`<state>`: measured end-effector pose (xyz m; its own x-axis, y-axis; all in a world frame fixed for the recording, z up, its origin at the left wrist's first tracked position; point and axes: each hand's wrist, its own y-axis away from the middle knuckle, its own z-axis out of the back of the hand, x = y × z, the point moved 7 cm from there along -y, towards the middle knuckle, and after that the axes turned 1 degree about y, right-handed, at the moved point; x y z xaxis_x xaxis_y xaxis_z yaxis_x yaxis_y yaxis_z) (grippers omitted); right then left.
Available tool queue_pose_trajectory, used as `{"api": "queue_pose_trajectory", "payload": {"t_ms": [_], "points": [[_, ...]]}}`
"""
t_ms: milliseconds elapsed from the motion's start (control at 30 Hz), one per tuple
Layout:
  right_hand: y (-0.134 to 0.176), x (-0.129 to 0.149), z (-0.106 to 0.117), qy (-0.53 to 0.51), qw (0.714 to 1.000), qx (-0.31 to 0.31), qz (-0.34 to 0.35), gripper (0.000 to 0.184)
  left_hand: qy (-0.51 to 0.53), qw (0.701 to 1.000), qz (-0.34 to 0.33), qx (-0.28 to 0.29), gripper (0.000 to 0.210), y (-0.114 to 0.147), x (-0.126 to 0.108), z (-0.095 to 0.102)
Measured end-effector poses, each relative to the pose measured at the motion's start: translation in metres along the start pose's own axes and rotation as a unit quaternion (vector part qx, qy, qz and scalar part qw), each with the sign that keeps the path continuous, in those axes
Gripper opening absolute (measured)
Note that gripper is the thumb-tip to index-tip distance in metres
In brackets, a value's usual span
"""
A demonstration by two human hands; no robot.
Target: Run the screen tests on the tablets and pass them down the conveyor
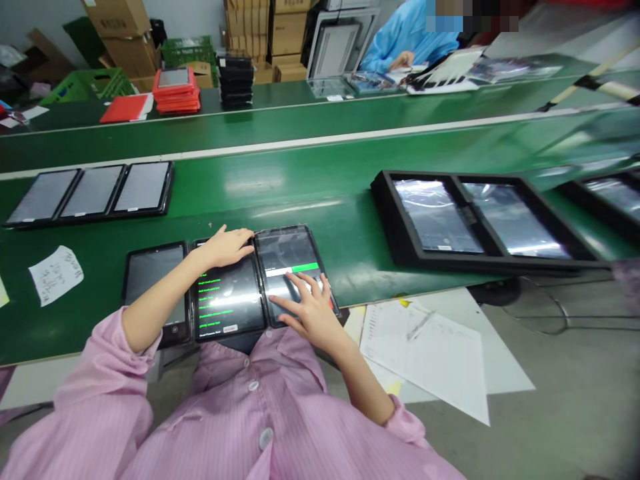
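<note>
Three black tablets lie side by side at the near edge of the green bench. On the middle tablet (230, 293) green lines of text show on a dark screen. My left hand (225, 248) rests across its upper part, fingers stretched out toward the right. The right tablet (285, 250) shows a screen with a green bar and a white bar. Over its lower half lies my right hand (307, 307), fingers spread, fingertips at the screen. The left tablet (155, 273) has a dark screen and sits partly behind my left forearm. Neither hand grips anything.
Three more tablets (93, 191) lie at the left. A black foam tray (390, 220) with two tablets stands at the right. Printed sheets (425, 353) and a handwritten note (56, 275) lie nearby. Across the bench are red stacked items (177, 93) and a person in blue (400, 33).
</note>
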<state>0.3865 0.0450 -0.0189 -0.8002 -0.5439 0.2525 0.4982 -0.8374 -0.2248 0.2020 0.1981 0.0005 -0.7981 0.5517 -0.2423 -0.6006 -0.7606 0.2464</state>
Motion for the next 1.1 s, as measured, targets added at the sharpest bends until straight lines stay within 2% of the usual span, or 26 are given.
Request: {"api": "queue_pose_trajectory", "payload": {"t_ms": [133,233,333,400,533,600,700,800,867,900,967,1033,1100], "points": [[-0.001,0.002,0.001,-0.004,1.0,-0.009,0.0,0.034,-0.009,1.0,0.0,0.026,0.045,0.0,-0.002,0.001],[0.004,-0.009,0.013,0.003,0.998,-0.053,-0.019,0.023,-0.014,0.999,-0.001,0.039,0.045,0.001,-0.001,-0.001],[0.005,-0.048,0.029,-0.023,0.988,-0.123,-0.093,0.028,-0.018,0.999,-0.001,0.045,0.045,0.0,0.0,-0.001],[-0.003,-0.082,0.031,-0.098,0.973,-0.153,-0.14,0.032,-0.027,0.999,-0.001,0.047,0.045,-0.001,0.0,-0.001],[-0.043,-0.148,0.005,-0.298,0.913,-0.177,-0.218,0.048,-0.047,0.998,-0.002,0.038,0.043,-0.003,-0.004,0.002],[-0.063,-0.167,-0.014,-0.338,0.89,-0.181,-0.245,0.057,-0.051,0.998,0.002,0.03,0.042,-0.004,-0.005,0.003],[-0.078,-0.179,-0.031,-0.34,0.885,-0.192,-0.254,0.066,-0.052,0.998,0.012,0.029,0.04,-0.004,-0.007,0.002],[-0.073,-0.18,-0.033,-0.352,0.879,-0.189,-0.258,0.069,-0.068,0.997,0.021,0.034,0.043,-0.004,-0.006,0.0],[-0.063,-0.174,-0.025,-0.359,0.881,-0.18,-0.25,0.066,-0.065,0.997,0.023,0.039,0.044,-0.004,-0.005,-0.001],[-0.058,-0.166,-0.018,-0.348,0.891,-0.174,-0.232,0.063,-0.055,0.997,0.022,0.042,0.044,-0.003,-0.004,-0.001],[-0.05,-0.137,0.0,-0.284,0.934,-0.144,-0.164,0.055,-0.03,0.998,0.02,0.045,0.042,-0.004,-0.002,0.0],[-0.043,-0.094,0.011,-0.187,0.977,-0.08,-0.064,0.048,-0.019,0.998,0.021,0.047,0.041,-0.004,-0.001,0.001],[-0.035,-0.049,0.012,-0.111,0.993,-0.003,0.027,0.042,-0.03,0.998,0.024,0.056,0.042,-0.005,0.0,0.001]]}}
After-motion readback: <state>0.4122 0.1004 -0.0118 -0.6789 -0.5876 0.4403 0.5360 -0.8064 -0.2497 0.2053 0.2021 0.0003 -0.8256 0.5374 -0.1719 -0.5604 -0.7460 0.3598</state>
